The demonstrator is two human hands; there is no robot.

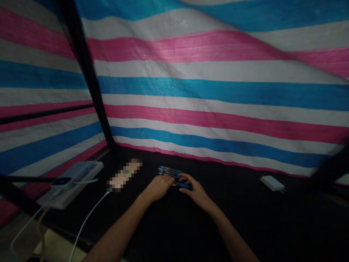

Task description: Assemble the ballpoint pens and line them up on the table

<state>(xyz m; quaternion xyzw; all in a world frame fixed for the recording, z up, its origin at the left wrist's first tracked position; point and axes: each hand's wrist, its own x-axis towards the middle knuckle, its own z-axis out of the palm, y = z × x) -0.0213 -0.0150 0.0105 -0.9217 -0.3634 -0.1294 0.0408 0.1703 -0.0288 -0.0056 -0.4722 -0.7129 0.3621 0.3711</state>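
Several slim pens [170,170] with blue and clear parts lie side by side on the black tabletop [174,225], just beyond my hands. My left hand [160,187] rests at their near left side, its fingers bent and close together; what lies under them is hidden. From the right, my right hand [195,189] curls its thumb and fingers around the blue end of a pen [185,186]. The fingertips of both hands almost meet over the pens.
A pixelated device [125,176] with a white cable lies left of the pens. Farther left, a translucent case [81,182] carries a small dark-screened device [61,181]. A white charger [272,183] sits at the right. Behind rises a striped sheet [218,87] beside a black post [92,83].
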